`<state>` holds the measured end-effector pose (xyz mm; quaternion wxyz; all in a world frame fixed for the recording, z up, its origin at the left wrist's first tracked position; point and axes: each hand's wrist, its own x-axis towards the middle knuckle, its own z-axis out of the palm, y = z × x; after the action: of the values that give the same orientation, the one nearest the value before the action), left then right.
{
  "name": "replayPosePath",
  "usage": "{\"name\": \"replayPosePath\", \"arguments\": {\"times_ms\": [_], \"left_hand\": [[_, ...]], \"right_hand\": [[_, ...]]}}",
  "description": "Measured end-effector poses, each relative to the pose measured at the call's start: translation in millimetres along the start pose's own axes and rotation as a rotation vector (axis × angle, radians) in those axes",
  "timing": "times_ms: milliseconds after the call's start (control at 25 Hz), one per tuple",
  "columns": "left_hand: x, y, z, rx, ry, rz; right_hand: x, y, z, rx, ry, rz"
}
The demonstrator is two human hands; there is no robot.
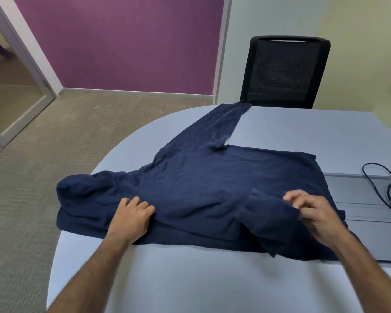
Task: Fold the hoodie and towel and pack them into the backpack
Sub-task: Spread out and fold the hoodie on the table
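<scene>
Table [190, 279]: hoodie [212, 177] flat under both hands, left [131, 216], right [314, 213].

No text, label, brand, number or sign can be read anywhere in this view. The navy hoodie [212, 184] shows only plain cloth around the fingers of both hands, with no print or tag legible. The table [190, 279] is likewise bare of any marking.
</scene>
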<state>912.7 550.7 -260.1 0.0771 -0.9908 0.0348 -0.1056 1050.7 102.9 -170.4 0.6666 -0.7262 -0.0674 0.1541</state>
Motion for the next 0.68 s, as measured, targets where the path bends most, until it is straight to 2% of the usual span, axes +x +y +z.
{"name": "replayPosePath", "arguments": {"times_ms": [80,200,280,360,440,520,600,680], "left_hand": [[4,1,-2,0.014,-0.038,0.025],[16,6,-7,0.04,-0.125,0.142],[30,12,-12,0.054,-0.138,0.19],[51,25,-16,0.008,-0.08,0.155],[80,47,-18,-0.071,-0.042,0.132],[111,80,-23,-0.154,-0.08,0.185],[137,115,-29,-0.216,-0.242,0.268],[154,146,-35,-0.201,-0.433,0.324]], "right_hand": [[-9,12,-41,-0.038,0.091,0.286],[-20,30,-70,-0.29,0.215,0.605],[-25,28,-66,-0.358,0.301,0.692],[-27,24,-57,-0.444,0.349,0.642],[-30,25,-50,-0.676,0.289,0.62],[-32,31,-46,-0.753,0.141,0.72],[-33,33,-49,-0.716,-0.024,0.793],[-30,27,-56,-0.643,-0.128,0.761]]}}
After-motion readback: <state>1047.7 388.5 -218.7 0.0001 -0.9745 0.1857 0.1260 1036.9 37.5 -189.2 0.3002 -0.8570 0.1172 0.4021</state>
